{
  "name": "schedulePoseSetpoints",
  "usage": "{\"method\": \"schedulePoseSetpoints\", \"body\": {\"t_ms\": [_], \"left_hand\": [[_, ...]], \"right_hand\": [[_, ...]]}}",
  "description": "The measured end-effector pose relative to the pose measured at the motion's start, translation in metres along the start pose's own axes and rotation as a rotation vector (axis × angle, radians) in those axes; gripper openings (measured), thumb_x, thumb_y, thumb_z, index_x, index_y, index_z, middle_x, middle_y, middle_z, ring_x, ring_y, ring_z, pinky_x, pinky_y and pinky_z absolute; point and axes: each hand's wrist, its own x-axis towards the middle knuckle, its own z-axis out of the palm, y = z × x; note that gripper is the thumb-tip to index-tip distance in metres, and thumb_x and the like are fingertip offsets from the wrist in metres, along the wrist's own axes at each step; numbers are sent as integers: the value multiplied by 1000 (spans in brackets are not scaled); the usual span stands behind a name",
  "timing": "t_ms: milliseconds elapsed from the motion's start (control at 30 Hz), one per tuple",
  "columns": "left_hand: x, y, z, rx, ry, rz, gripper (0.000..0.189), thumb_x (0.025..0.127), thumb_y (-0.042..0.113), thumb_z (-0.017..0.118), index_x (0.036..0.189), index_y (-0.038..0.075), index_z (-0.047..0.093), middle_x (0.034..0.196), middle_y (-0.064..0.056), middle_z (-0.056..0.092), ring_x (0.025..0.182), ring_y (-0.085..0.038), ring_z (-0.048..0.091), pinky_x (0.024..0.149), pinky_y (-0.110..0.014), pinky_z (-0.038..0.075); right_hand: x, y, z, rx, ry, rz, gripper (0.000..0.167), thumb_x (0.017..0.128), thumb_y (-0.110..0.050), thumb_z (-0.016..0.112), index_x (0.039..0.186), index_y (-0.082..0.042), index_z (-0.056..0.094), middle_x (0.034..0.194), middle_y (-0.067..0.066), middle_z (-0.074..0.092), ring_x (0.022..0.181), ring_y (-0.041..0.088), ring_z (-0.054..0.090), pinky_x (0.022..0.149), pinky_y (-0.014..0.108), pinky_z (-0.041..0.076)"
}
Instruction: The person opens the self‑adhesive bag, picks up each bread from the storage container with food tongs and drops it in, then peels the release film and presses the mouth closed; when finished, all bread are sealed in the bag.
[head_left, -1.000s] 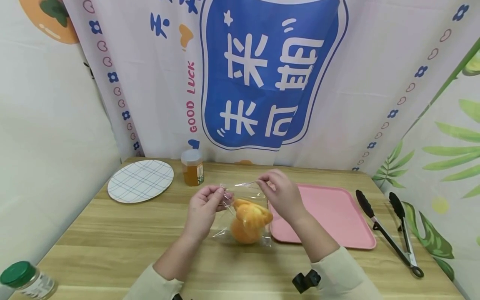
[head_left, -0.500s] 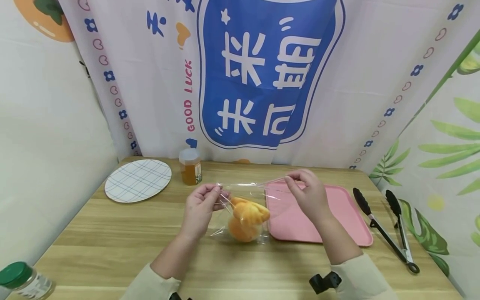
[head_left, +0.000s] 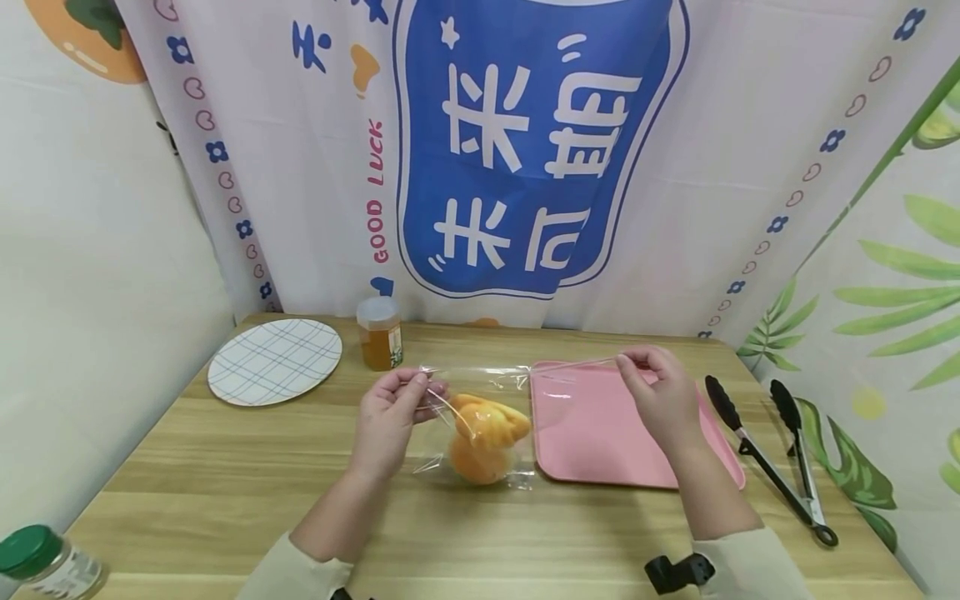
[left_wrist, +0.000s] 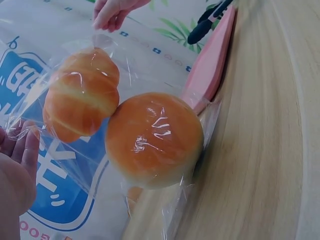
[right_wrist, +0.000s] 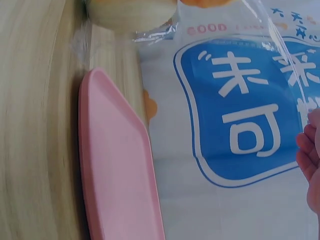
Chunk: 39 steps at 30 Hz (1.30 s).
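Observation:
A clear plastic bag (head_left: pixel 504 382) stands on the wooden table with two breads inside. The round bun (left_wrist: pixel 155 140) lies at the bottom, and the ridged bread roll (left_wrist: pixel 82 95) leans on top of it. My left hand (head_left: pixel 390 417) pinches the bag's upper left edge between thumb and fingers. Over the pink tray (head_left: pixel 600 425), my right hand (head_left: pixel 660 396) pinches the end of a thin stretch of the bag's plastic, drawn out sideways from its mouth. In the right wrist view only part of the right hand (right_wrist: pixel 311 155) shows, at the right edge.
Black-tipped tongs (head_left: pixel 783 467) lie spread at the right. A checked oval plate (head_left: pixel 275 362) and a jar of amber contents (head_left: pixel 380 335) stand at the back left. A green-lidded jar (head_left: pixel 48 562) is at the near left corner. A printed curtain (head_left: pixel 315 167) hangs behind.
My right hand has moved right, away from the left hand, pulling the bag's plastic out taut over the tray. The left hand and the bag with the breads have shifted slightly left.

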Motion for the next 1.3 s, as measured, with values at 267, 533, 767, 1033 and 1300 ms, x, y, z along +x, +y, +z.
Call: {"method": "schedulePoseSetpoints", "body": {"t_ms": [267, 533, 767, 1033, 1300], "left_hand": [[0, 0, -2, -7, 2, -3, 11, 101, 6, 50, 101, -1, 58, 78, 9, 74, 76, -9, 73, 70, -26, 62], [0, 1, -1, -4, 5, -8, 11, 101, 7, 50, 100, 0, 58, 79, 9, 74, 76, -8, 73, 70, -25, 62], [1, 0, -1, -19, 3, -6, 11, 101, 7, 50, 101, -1, 58, 78, 9, 74, 76, -8, 73, 69, -25, 62], [1, -1, -1, -24, 5, 0, 15, 101, 7, 51, 106, -4, 59, 78, 9, 74, 77, -8, 73, 68, -24, 62], [1, -2, -3, -17, 11, 13, 15, 101, 7, 51, 105, -4, 60, 78, 9, 74, 77, -8, 73, 68, -25, 62]], "right_hand": [[-3, 16, -19, -54, 62, 47, 14, 93, -10, 66, 95, 3, 69, 94, 16, 68, 84, -17, 45, 74, 7, 41], [-5, 33, -41, -13, 121, 106, 15, 93, -7, 65, 97, 6, 68, 87, -22, 54, 82, -14, 48, 71, 0, 40], [-10, 45, -61, -99, 222, 131, 18, 91, -14, 68, 94, 4, 70, 85, -38, 46, 80, -21, 44, 72, 0, 36], [-14, 47, -78, -80, 254, 232, 23, 93, -18, 67, 96, 5, 69, 78, -39, 49, 72, -15, 48, 62, 0, 40], [-22, 46, -107, -108, 257, 225, 8, 90, -13, 70, 88, -5, 71, 81, -37, 52, 76, -17, 50, 67, -2, 38]]}}
